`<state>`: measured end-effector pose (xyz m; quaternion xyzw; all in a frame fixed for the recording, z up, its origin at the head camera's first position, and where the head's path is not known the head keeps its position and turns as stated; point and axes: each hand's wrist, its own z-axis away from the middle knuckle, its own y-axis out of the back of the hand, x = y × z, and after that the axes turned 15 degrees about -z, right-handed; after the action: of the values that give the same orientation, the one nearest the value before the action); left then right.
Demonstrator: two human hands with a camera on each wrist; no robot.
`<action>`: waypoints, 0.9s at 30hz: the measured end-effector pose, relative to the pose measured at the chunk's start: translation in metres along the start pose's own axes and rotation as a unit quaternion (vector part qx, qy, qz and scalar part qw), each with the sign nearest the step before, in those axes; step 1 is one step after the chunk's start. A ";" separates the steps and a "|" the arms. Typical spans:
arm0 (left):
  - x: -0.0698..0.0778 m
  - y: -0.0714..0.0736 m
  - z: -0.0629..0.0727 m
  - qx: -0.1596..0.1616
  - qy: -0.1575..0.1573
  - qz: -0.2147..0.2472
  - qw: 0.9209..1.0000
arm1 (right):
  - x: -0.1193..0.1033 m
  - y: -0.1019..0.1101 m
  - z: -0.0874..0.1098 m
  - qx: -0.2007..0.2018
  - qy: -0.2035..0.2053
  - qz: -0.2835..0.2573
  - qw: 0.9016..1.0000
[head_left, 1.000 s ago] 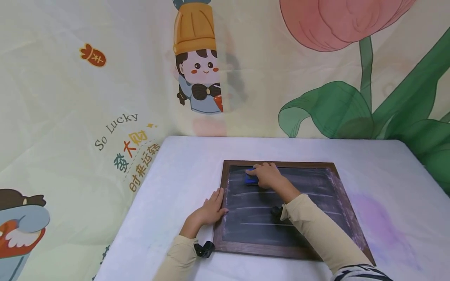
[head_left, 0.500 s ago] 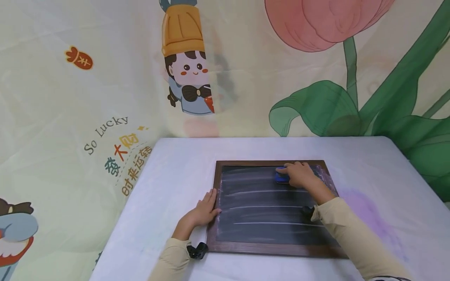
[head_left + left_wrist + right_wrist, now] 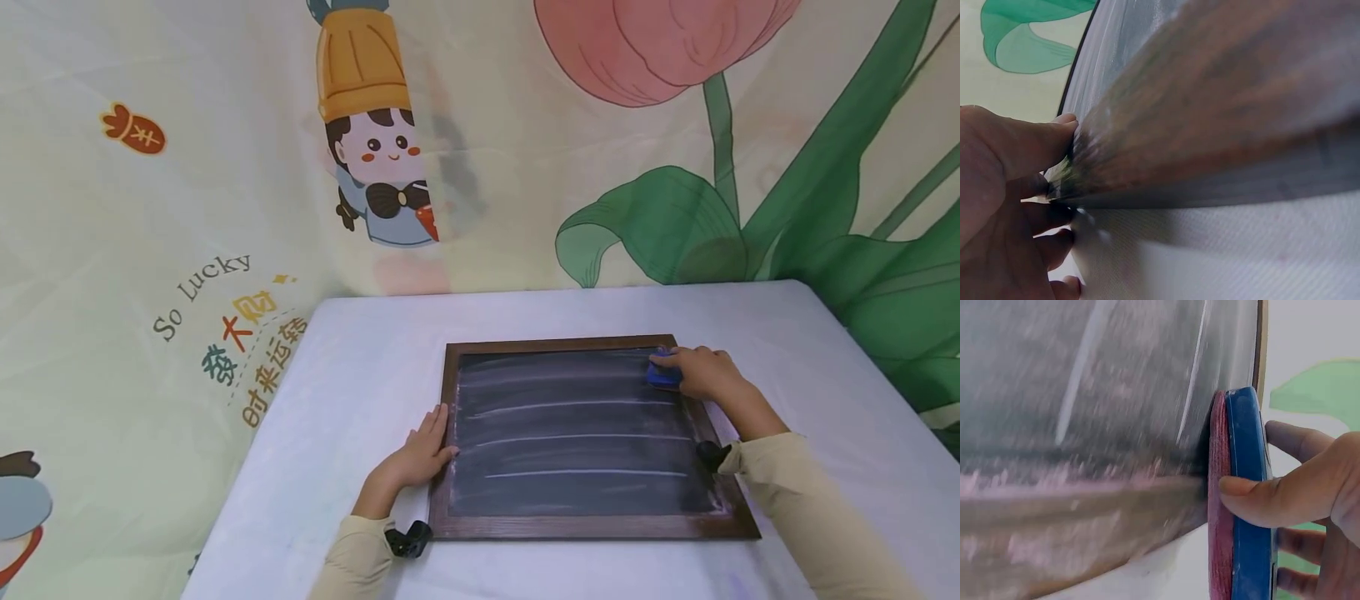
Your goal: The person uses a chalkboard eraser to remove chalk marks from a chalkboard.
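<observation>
A small blackboard point(image 3: 570, 457) in a brown wooden frame lies on the table, with several pale chalk lines across it. My right hand point(image 3: 705, 372) grips a blackboard eraser point(image 3: 663, 375) at the board's far right corner. In the right wrist view the eraser point(image 3: 1250, 494) has a blue back and a pink felt face turned to the board, with my thumb along its side. My left hand point(image 3: 411, 457) rests at the left side of the frame, fingers extended along the edge. In the left wrist view its thumb point(image 3: 1035, 147) lies on the frame's edge.
White cloth covers the table point(image 3: 375, 358), which shows on every side of the board. Behind it hangs a printed backdrop point(image 3: 495, 250) with a large flower and cartoon figures. A dark wrist camera point(image 3: 408, 540) sits at the left cuff, near the board's front left corner.
My right hand has swept the eraser along the top of the board from left to right, to the right side of the frame. The left hand stays on the left edge; the head view has shifted.
</observation>
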<state>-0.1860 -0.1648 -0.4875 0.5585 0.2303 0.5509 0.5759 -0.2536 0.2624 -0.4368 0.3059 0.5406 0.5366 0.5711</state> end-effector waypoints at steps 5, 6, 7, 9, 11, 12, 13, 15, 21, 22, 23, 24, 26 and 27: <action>0.000 0.000 -0.001 -0.002 -0.001 0.003 1.000 | 0.005 0.000 0.003 0.017 0.005 -0.002 1.000; 0.000 0.000 -0.001 -0.001 -0.001 0.004 1.000 | 0.005 0.000 0.003 0.020 0.007 0.000 1.000; 0.000 0.000 -0.001 -0.001 -0.001 0.004 1.000 | 0.005 -0.001 0.003 0.021 0.006 0.001 1.000; -0.001 -0.001 -0.002 -0.002 0.001 0.001 1.000 | 0.005 -0.001 0.004 0.020 0.005 0.005 1.000; -0.001 -0.002 -0.001 0.001 0.000 0.003 1.000 | 0.005 -0.002 0.007 0.015 0.001 0.010 1.000; -0.002 -0.003 -0.001 0.001 0.000 0.003 1.000 | 0.005 -0.003 0.009 0.011 0.000 0.013 1.000; -0.002 -0.003 -0.001 0.002 0.000 0.003 1.000 | 0.005 -0.003 0.011 0.007 0.000 0.017 1.000; -0.003 -0.004 -0.001 0.002 0.001 0.002 1.000 | 0.005 -0.004 0.016 0.003 0.005 0.023 1.000; -0.003 -0.003 -0.002 -0.002 0.001 0.003 1.000 | 0.006 -0.009 0.036 0.010 0.025 0.038 0.999; -0.003 -0.003 -0.002 -0.001 0.001 0.004 1.000 | 0.005 -0.009 0.039 0.010 0.027 0.039 0.999; -0.003 -0.003 -0.002 -0.002 0.003 0.004 1.000 | 0.005 -0.010 0.041 0.010 0.029 0.041 0.999; -0.002 -0.002 -0.002 -0.001 0.003 0.006 1.000 | 0.004 -0.011 0.044 0.012 0.031 0.042 0.999; -0.002 -0.002 -0.002 0.001 0.004 0.008 1.000 | 0.004 -0.012 0.047 0.013 0.034 0.043 0.998; -0.002 -0.003 -0.001 0.000 0.004 0.008 1.000 | 0.004 -0.013 0.048 0.015 0.037 0.043 0.998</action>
<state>-0.1867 -0.1650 -0.4907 0.5580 0.2285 0.5579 0.5702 -0.2050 0.2748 -0.4387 0.3177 0.5551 0.5638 0.5226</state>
